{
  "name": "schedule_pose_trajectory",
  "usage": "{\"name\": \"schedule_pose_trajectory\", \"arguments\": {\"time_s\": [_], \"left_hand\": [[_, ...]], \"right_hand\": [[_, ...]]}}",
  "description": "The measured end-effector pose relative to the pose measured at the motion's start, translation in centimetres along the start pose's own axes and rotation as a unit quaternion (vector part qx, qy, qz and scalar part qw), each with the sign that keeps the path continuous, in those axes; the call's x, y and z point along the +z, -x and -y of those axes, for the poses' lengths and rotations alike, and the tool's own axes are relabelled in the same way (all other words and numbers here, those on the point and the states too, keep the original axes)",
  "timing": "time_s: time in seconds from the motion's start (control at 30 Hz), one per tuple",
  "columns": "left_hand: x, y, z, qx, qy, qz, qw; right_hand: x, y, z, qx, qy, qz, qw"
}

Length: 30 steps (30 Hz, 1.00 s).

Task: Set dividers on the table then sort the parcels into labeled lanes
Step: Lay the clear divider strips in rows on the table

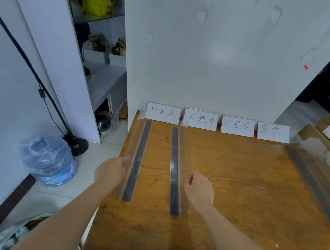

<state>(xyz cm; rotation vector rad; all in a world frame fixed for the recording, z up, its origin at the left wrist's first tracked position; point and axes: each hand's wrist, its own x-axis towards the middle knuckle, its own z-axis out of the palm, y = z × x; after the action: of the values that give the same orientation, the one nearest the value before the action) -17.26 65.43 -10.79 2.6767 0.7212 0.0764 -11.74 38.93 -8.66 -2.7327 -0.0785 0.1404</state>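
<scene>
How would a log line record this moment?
step: set dividers; left hand grips left divider; right hand pinches second divider; labels: four

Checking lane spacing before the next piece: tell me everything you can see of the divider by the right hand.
The right divider is a long clear plastic strip with a dark band along it and a see-through wall on the band's right side. It lies lengthwise on the wooden table, far end near the label cards. The right hand pinches its clear wall partway along. The left divider, gripped by the left hand, lies apart from it.
</scene>
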Motion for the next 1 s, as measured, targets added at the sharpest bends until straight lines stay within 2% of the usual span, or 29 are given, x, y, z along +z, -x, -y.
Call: {"name": "schedule_pose_trajectory", "arguments": {"time_s": [1.0], "left_hand": [[0.8,-1.0,1.2,0.009,-0.001,-0.026,1.000]], "right_hand": [[-0.1,-0.5,0.3,-0.003,0.038,-0.015,0.999]]}}
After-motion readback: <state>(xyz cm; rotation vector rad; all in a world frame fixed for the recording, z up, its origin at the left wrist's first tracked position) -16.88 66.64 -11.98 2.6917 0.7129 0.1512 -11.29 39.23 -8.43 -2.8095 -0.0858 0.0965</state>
